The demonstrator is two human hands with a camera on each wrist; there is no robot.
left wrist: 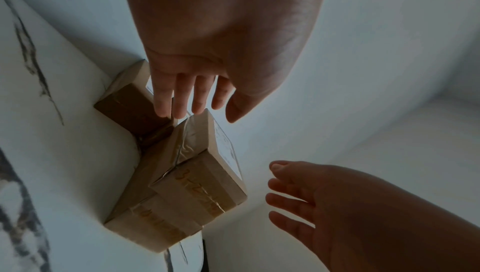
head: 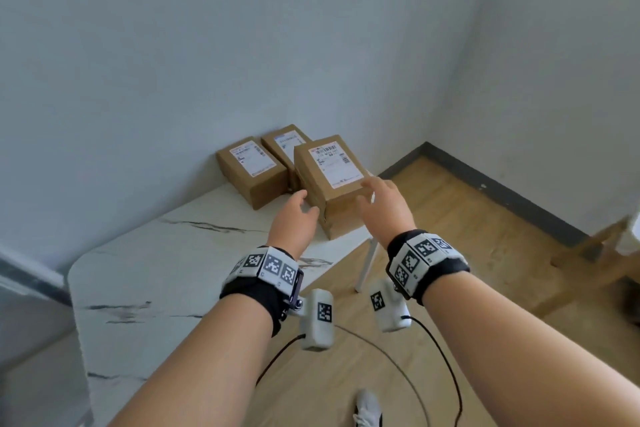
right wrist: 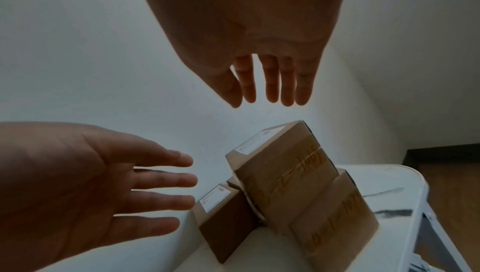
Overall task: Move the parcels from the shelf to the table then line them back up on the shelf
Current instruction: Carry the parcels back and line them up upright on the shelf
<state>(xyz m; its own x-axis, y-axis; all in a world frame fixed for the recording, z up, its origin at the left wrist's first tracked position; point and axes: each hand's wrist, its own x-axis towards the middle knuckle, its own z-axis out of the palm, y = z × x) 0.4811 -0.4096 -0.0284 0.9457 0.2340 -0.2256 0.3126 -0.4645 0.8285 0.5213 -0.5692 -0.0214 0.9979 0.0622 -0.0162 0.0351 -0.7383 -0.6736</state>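
Two spread hands, left and right, flank stacked parcels beside single parcel on table.

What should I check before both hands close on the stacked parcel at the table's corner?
1. Left hand open, holding nothing: ok.
2. Right hand open, holding nothing: ok.
3. Hands flank the top parcel: ok.
4. Top parcel sits square on the lower parcel: not ok, it is skewed.
5. Stack clear of the table edge: not ok, it sits at the corner.
6. Parcel weight: cannot tell.
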